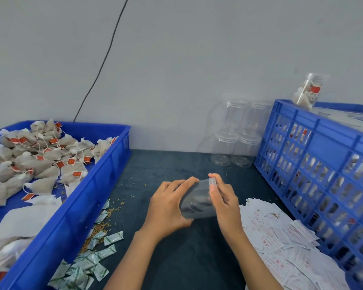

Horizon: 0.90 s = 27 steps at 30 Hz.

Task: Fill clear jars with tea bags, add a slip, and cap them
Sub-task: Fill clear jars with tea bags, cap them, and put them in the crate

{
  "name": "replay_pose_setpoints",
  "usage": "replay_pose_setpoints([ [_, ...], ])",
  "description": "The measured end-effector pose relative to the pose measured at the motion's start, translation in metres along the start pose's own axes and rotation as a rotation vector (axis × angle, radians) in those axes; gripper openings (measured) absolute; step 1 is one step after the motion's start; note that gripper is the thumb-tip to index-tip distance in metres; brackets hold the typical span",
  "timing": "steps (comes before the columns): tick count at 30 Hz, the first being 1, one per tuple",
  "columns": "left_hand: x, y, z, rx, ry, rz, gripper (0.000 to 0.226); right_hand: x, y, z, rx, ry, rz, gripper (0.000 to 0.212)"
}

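Note:
An empty clear jar [196, 200] lies tilted on its side between both hands, above the dark table mat. My left hand [168, 206] wraps its body from the left. My right hand [223, 197] pinches its lid end [212, 182] with thumb and forefinger. Pyramid tea bags [40, 155] with red tags fill the blue tray [76, 197] at left. White slips with red print [281, 243] are spread at right. Capped empty jars [235, 135] are stacked at the back by the wall.
A blue slotted crate [314, 164] holding filled jars stands at right, with one filled jar [308, 91] on its rim. Small green-and-white sachets [92, 258] and loose grain lie beside the tray. A black cable [105, 59] runs down the wall.

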<state>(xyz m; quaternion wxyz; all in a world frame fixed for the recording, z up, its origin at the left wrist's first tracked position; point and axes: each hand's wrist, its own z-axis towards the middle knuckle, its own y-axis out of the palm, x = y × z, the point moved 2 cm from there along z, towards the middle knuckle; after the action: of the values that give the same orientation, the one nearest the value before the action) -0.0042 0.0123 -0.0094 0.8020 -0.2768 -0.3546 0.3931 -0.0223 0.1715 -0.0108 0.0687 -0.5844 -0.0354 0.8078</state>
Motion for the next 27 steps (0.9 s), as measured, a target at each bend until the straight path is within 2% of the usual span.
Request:
replay_pose_setpoints([
  [3,-0.003,-0.003,0.000,0.003,0.001,0.003,0.083,-0.002,0.001,-0.001,-0.019,-0.036,-0.021,0.025],
  [11,-0.009,-0.007,0.005,-0.130,-0.035,0.042,0.090,-0.008,0.002,-0.002,-0.037,-0.101,-0.059,0.026],
  [17,-0.027,-0.014,0.001,-0.255,-0.186,-0.217,0.101,-0.027,0.006,-0.001,-0.233,-0.364,-0.269,0.039],
  [21,-0.021,-0.010,-0.002,-0.221,-0.169,-0.199,0.096,-0.025,0.003,-0.006,-0.296,-0.405,-0.253,0.054],
  [24,-0.022,-0.006,-0.003,-0.187,-0.221,-0.223,0.091,-0.019,-0.004,-0.006,-0.196,-0.306,-0.129,0.058],
  [27,-0.020,-0.005,-0.003,-0.192,-0.222,-0.205,0.083,-0.016,-0.007,-0.002,-0.052,-0.090,-0.079,0.078],
])
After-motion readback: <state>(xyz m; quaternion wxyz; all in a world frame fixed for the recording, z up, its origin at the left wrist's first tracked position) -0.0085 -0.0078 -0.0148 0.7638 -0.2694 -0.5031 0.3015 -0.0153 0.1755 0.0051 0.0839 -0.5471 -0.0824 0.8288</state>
